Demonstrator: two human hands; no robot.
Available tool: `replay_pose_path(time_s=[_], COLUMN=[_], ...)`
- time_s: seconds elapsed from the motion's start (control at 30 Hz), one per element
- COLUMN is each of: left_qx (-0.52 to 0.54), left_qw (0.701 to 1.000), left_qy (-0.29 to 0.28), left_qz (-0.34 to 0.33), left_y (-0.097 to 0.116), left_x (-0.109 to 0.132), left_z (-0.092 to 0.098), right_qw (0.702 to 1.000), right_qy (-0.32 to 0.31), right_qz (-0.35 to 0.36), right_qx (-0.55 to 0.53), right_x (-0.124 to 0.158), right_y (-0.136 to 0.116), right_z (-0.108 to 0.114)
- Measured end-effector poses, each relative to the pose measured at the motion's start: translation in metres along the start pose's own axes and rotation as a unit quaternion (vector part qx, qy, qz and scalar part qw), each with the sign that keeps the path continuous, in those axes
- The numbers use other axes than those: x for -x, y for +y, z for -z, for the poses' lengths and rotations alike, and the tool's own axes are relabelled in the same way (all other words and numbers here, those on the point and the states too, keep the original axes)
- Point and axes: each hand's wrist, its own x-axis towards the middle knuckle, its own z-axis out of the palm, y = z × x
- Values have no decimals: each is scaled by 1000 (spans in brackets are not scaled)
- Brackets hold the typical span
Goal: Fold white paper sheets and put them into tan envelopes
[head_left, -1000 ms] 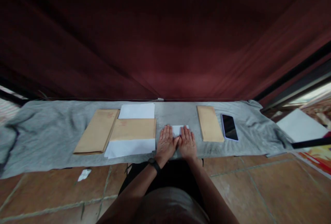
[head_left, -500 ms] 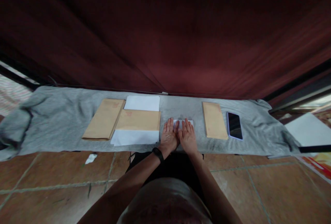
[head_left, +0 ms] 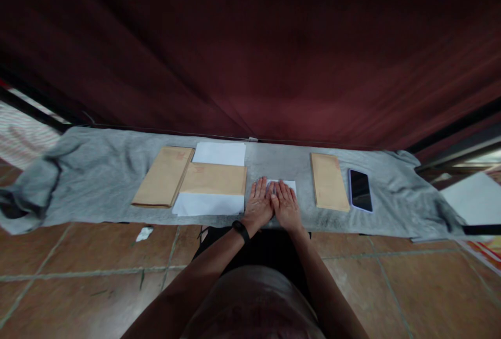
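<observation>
A small piece of white paper, probably folded, [head_left: 291, 185] lies on the grey cloth in front of me, mostly covered by both hands. My left hand [head_left: 258, 207], with a black band on its wrist, rests flat along the paper's left side, fingers stretched out. Flat on the paper beside it is my right hand [head_left: 287, 209], fingers extended and its thumb against the left hand. To the left, a brown envelope [head_left: 215, 179] lies across white sheets [head_left: 209, 204] that show above and below it. Farther left is a stack of brown envelopes [head_left: 162, 177].
Right of my hands lies another brown envelope [head_left: 330, 182], with a phone [head_left: 360, 190] in a light purple case beside it. The grey cloth [head_left: 97, 172] covers a long narrow surface. A dark red curtain [head_left: 250, 67] hangs behind it. Below are brown floor tiles [head_left: 97, 255].
The whole view has shifted slightly, so things sit a little farther right. My hands stay pressed on the paper, with the left hand turned slightly flatter. The envelopes and phone have not moved.
</observation>
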Motion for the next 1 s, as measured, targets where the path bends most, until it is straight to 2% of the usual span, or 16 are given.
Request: replay_pose_path(time_s=[0.2,0.4,0.6,0.77,1.0], left_qx=[-3,-5,-13,-25,-31], left_qw=[1000,999,998,997,997], left_qy=[17,35,48,63,49], left_qz=[-8,19,46,48,-45], left_y=[-2,-3,-2,0,11], left_x=[3,13,23,28,48], left_z=[4,3,3,6,9], right_qw=[999,997,993,991,989], right_qy=[31,55,100,111,113], right_qz=[-14,-30,-37,-35,-33], right_qx=[19,37,54,70,86], right_x=[8,16,24,28,30], right_y=[13,27,34,36,36], right_z=[-5,-10,-10,-8,-6])
